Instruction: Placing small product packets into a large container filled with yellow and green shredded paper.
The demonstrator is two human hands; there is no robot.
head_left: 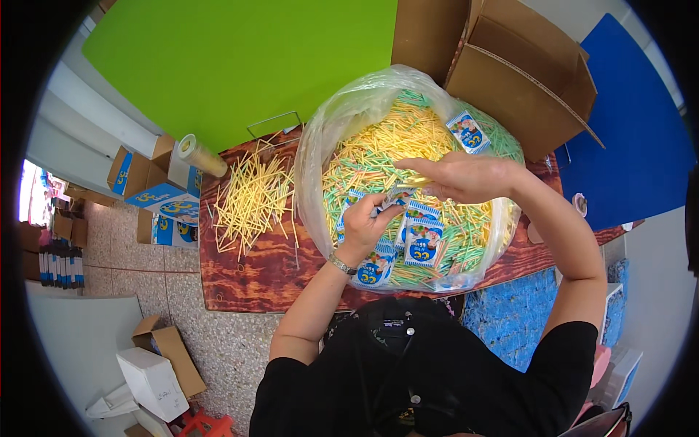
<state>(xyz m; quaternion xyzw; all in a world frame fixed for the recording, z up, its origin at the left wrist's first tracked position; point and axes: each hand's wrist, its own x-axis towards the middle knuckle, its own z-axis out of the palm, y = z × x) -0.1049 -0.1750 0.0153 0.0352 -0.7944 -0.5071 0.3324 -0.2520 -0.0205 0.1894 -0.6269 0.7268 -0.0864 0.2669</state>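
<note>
Left side of desk: a loose heap of thin pale yellow sticks (251,200) lies on the red-brown wood-grain desk (244,291), toward its left edge.

Middle, near edge: a large clear plastic bag (313,171), open, holding yellow, green and pinkish sticks; several small blue-and-white printed packets (424,242) lie on top.

Left hand (366,226): over the bag, forearm rising from the near edge, wrist banded. Fingers and thumb pinch a small silvery packet (397,197), partly hidden.

Right hand (466,177): elbow bent, forearm crossing in from the right, fingers pointing left at the pinched packet. Yellow sticks show beside the fingers; whether they are gripped cannot be told.

Step in hand, judged: filling the pinched packet with sticks. Next move would call for the left pinch to stay steady and the packet's mouth open, with sticks aligned to enter.
</note>
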